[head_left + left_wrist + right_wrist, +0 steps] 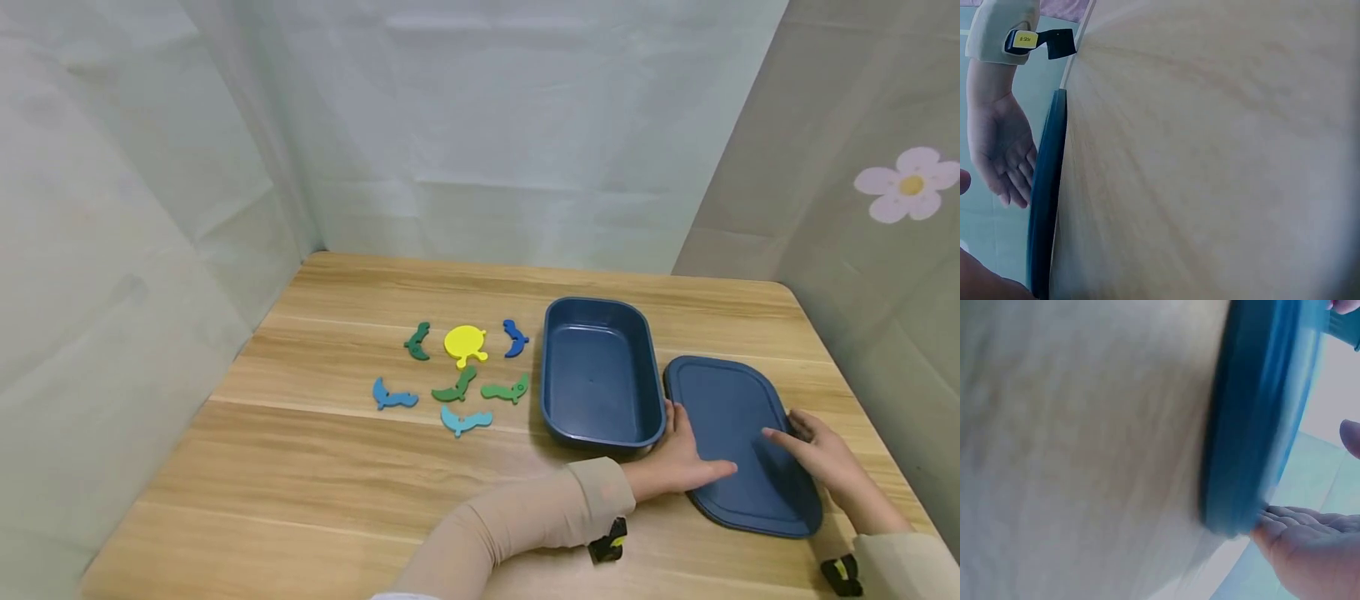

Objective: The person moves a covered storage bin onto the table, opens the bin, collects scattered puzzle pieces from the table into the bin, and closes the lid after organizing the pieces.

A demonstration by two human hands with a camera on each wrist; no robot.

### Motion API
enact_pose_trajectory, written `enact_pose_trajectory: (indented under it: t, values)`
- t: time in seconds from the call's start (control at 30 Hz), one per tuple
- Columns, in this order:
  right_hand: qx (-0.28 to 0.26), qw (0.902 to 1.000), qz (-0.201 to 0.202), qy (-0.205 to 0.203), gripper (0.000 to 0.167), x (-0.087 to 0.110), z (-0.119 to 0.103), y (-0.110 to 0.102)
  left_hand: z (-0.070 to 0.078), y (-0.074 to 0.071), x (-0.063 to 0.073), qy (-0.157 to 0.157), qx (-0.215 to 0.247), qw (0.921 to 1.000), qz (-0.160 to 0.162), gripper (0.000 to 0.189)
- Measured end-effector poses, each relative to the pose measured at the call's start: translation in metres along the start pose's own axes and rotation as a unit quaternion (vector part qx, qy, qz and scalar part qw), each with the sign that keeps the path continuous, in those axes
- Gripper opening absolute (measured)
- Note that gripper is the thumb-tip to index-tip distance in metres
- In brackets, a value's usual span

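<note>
A dark blue lid (pixel 738 442) lies flat on the table at the right, seen edge-on in the left wrist view and the right wrist view. My left hand (pixel 678 458) is at its left edge, between the lid and a dark blue box (pixel 600 375), thumb spread over the lid. At the lid's right edge is my right hand (pixel 828 458), fingers extended and thumb above the lid. In the right wrist view its fingertips are right at the lid's rim. The box stands upright without a cover, its inside bare.
Left of the box lie a yellow round piece (pixel 464 342) with small knobs and several flat curved pieces in blue and green, among them a light blue one (pixel 465 421). Pale fabric walls (pixel 487 150) surround the wooden table (pixel 300 467) at back and sides.
</note>
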State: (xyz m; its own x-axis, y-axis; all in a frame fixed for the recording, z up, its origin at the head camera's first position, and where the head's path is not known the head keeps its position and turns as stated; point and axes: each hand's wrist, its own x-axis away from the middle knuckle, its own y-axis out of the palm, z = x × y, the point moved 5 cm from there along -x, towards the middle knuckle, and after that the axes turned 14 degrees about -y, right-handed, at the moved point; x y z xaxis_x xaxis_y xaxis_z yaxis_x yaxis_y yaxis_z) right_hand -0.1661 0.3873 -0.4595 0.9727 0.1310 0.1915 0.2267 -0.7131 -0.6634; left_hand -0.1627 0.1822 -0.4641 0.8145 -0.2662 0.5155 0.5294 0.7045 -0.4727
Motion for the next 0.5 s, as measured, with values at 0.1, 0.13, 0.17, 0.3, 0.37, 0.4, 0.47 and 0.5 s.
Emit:
enact_pose_trajectory:
  t: [0.1, 0.13, 0.17, 0.3, 0.37, 0.4, 0.47, 0.5]
  values:
    - [-0.005, 1.0000, -0.004, -0.003, 0.092, -0.0012, -0.0021, 0.0028, 0.0005, 0.0003, -0.0005, 0.002, -0.003, 1.0000, 0.005, 0.096]
    - [-0.003, 1.0000, -0.005, -0.004, 0.092, -0.0015, -0.0026, 0.0032, 0.0007, 0.0000, -0.0004, 0.002, -0.003, 1.0000, 0.006, 0.096]
    - [-0.001, 1.0000, -0.005, -0.005, 0.092, -0.0017, -0.0033, 0.0035, 0.0010, -0.0003, -0.0002, 0.002, -0.001, 1.0000, 0.007, 0.096]
    - [0.001, 1.0000, -0.007, -0.002, 0.092, -0.0015, -0.0048, 0.0033, 0.0008, -0.0021, 0.0010, 0.004, 0.011, 0.9999, 0.004, 0.096]
    - [0.000, 1.0000, -0.006, 0.002, 0.092, -0.0009, -0.0049, 0.0034, 0.0003, -0.0025, 0.0011, 0.006, 0.015, 0.9999, 0.001, 0.096]
    - [-0.001, 1.0000, -0.006, 0.004, 0.092, -0.0006, -0.0047, 0.0034, 0.0001, -0.0025, 0.0009, 0.007, 0.018, 0.9998, 0.000, 0.096]
    - [-0.002, 0.9999, -0.006, 0.008, 0.093, -0.0001, -0.0040, 0.0032, -0.0004, -0.0022, 0.0005, 0.007, 0.026, 0.9996, -0.002, 0.096]
    - [-0.003, 0.9999, -0.006, 0.009, 0.093, 0.0002, -0.0036, 0.0031, -0.0005, -0.0021, 0.0002, 0.008, 0.029, 0.9996, -0.003, 0.096]
